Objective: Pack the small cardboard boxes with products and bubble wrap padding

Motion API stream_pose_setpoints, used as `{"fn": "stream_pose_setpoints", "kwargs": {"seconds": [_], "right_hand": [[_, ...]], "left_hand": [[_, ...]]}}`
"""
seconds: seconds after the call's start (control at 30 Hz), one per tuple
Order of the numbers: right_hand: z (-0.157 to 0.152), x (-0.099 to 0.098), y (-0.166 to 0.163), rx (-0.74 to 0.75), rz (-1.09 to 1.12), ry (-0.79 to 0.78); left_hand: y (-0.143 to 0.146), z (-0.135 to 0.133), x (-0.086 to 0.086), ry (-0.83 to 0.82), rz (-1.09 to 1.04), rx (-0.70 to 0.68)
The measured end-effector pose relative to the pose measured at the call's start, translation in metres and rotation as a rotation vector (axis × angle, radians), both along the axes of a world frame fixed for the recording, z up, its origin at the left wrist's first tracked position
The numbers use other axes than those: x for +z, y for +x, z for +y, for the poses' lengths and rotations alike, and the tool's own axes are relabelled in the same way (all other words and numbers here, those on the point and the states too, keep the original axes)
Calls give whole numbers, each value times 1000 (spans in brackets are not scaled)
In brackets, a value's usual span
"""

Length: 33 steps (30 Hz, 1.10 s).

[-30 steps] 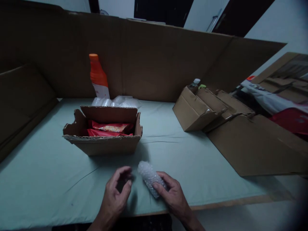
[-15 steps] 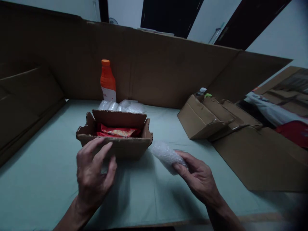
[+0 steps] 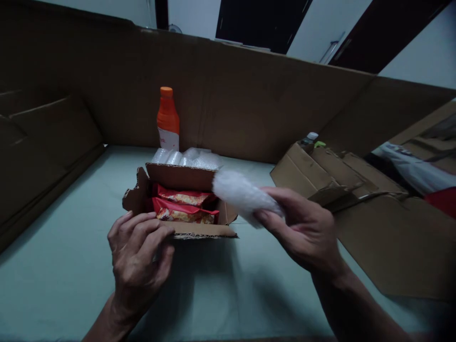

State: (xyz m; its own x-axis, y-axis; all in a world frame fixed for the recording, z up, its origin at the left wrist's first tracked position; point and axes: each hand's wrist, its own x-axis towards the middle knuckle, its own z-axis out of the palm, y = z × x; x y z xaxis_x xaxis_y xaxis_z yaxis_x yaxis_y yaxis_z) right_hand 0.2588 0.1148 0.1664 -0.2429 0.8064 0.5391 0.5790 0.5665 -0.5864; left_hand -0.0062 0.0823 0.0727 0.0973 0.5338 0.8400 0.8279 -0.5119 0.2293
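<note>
Brown cardboard box, open, approx. centre, w/ 2 red packets inside. R hand grasps white bubble-wrap roll at box's 3 o'clock, tip overlapping box's R end in view. L hand at 7 o'clock touches near flap; can't tell if it's pinching. Orange bottle approx. 12 o'clock, behind wrap pile.

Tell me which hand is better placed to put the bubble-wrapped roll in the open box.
Probably the right hand: it grips the bubble-wrapped roll near the open box, while the left hand is at the box's near flap.
</note>
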Motion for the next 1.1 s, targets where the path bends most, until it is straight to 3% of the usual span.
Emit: {"fn": "stream_pose_setpoints", "kwargs": {"seconds": [0.1,0.23,0.4,0.6,0.87,1.1], "right_hand": [[23,5,-30,133,-178,-69],[46,-2,-65,356,-604,-145],[56,-7,-86,370,-951,-183],[56,-7,-92,337,-1044,-146],[58,-9,-88,436,-1019,-132],[63,-15,-93,418,-1067,-74]], "left_hand": [[-1,-3,-1,3,-1,-6],[-3,-5,-2,7,14,-21],[-6,-6,-7,-3,17,-33],[-8,-4,-9,1,11,-36],[-10,-3,-9,-15,22,-56],[-7,-4,-6,-20,-10,-50]]}}
